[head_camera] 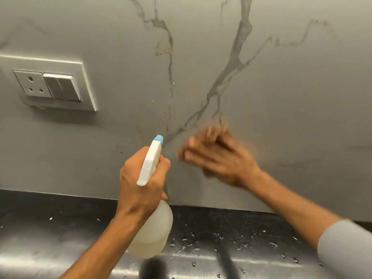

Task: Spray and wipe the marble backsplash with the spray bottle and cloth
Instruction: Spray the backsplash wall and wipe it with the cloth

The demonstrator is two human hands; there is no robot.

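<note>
- The left hand [141, 178] is wrapped around the neck of the spray bottle [151, 218]; its long axis runs from 6 to 12 o'clock, nozzle toward the marble backsplash [281, 97].
- The right hand [219, 158], at 3 o'clock from the nozzle, is blurred, fingers extended, at the wall; it is the nearer one.
- I cannot see a cloth.

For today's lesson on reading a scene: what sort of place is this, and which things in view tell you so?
Most likely a home kitchen. A veined marble backsplash rises behind a dark, wet countertop, a wall socket is set into it, and the left hand holds a spray bottle for cleaning.
</note>
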